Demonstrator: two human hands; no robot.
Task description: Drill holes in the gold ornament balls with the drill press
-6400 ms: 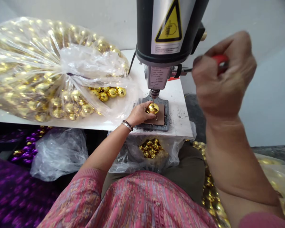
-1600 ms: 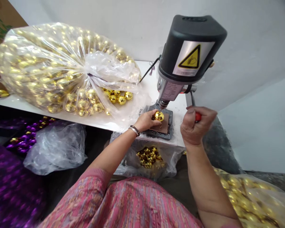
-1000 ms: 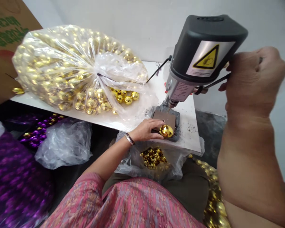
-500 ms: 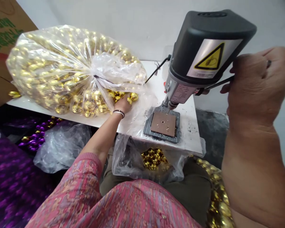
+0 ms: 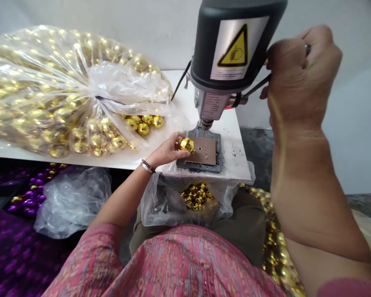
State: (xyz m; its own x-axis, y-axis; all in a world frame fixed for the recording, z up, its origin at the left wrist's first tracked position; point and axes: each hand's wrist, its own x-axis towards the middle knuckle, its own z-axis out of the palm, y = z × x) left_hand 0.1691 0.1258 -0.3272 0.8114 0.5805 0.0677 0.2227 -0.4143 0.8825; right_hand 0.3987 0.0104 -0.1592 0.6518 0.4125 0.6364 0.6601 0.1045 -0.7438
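Observation:
A shiny gold disco ball (image 5: 187, 144) is pinched between the thumb and fingers of my left hand (image 5: 172, 147), over the left edge of a brown square board (image 5: 207, 152). This board has a small hole and lies on the grey base of a bench drill press (image 5: 231, 45). The drill bit (image 5: 204, 133) points down above the board, apart from the ball. My right hand (image 5: 299, 76) is closed around the feed lever (image 5: 257, 86) at the drill's right side; the grip itself is hidden by my fingers.
A large clear bag (image 5: 49, 90) full of gold balls covers the table's left, with several loose balls (image 5: 143, 128) at its mouth. Below the front edge hangs an open plastic bag (image 5: 160, 206) with gold balls inside. Purple balls (image 5: 34, 198) lie lower left. Dark shavings dot the white table (image 5: 231, 144).
My left hand has come out of the bag's mouth and moved right to the board with a gold ball. My right hand stays on the lever. The whole view has shifted.

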